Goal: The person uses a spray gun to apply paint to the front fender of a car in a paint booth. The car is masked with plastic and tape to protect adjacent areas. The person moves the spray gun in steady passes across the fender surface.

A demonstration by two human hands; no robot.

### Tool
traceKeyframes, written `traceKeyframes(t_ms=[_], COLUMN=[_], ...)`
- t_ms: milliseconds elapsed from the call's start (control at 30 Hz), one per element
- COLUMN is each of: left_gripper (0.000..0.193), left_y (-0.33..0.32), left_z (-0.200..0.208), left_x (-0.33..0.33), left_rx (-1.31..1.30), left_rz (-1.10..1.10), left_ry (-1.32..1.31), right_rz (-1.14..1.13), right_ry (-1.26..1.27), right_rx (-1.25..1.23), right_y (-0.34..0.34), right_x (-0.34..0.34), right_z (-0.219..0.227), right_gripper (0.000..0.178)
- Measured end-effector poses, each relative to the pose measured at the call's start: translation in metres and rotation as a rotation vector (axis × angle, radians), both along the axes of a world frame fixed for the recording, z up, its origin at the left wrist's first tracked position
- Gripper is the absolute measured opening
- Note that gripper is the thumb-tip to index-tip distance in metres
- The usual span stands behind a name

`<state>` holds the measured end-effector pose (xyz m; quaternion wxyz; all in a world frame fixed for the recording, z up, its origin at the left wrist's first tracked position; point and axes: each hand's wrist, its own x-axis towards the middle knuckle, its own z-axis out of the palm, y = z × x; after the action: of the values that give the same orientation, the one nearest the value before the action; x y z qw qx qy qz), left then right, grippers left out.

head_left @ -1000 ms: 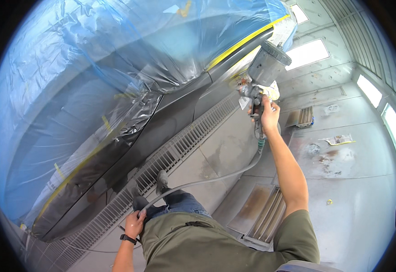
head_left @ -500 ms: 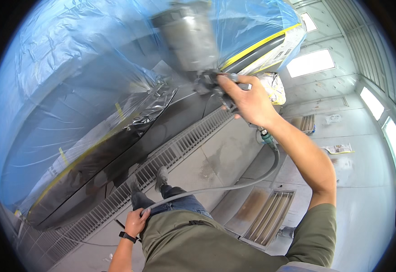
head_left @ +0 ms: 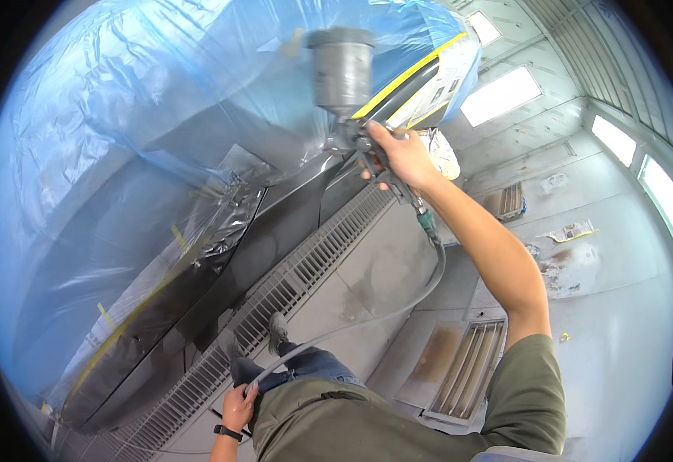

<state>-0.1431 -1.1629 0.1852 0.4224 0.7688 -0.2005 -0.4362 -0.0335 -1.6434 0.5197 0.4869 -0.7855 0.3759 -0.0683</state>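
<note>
In the upper middle of the frame, the right hand (head_left: 407,160) grips the handle of a gravity-feed spray gun (head_left: 344,100), its cup uppermost. A grey air hose (head_left: 352,329) curves from the gun's green coupling (head_left: 426,222) down to the lower middle-left, where the left hand (head_left: 237,408) is closed around it. Blue masking film (head_left: 113,177) fills the upper left, above dark car body panels (head_left: 279,231).
</note>
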Motion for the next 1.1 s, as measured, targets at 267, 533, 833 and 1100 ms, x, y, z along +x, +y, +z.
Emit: traceKeyframes(t_ms=[267, 533, 833, 1100], left_gripper=[0.05, 0.055, 0.053, 0.053], left_y=[-0.003, -0.013, -0.031, -0.03], left_z=[-0.013, 0.007, 0.019, -0.004], left_x=[0.01, 0.01, -0.016, -0.029], left_rx=[0.002, 0.009, 0.077, 0.039], left_rz=[-0.03, 0.054, 0.106, 0.112], left_ry=[-0.014, 0.069, 0.183, 0.076], right_rz=[-0.465, -0.478, -0.171, -0.443], right_ry=[-0.051, -0.301, -0.423, -0.434], right_rx=[-0.287, -0.067, 0.055, 0.051], right_y=[-0.079, -0.121, -0.166, -0.209], right_x=[-0.098, -0.073, 0.012, -0.052], right_z=[0.003, 0.076, 0.09, 0.043], right_gripper=[0.048, 0.055, 0.061, 0.057])
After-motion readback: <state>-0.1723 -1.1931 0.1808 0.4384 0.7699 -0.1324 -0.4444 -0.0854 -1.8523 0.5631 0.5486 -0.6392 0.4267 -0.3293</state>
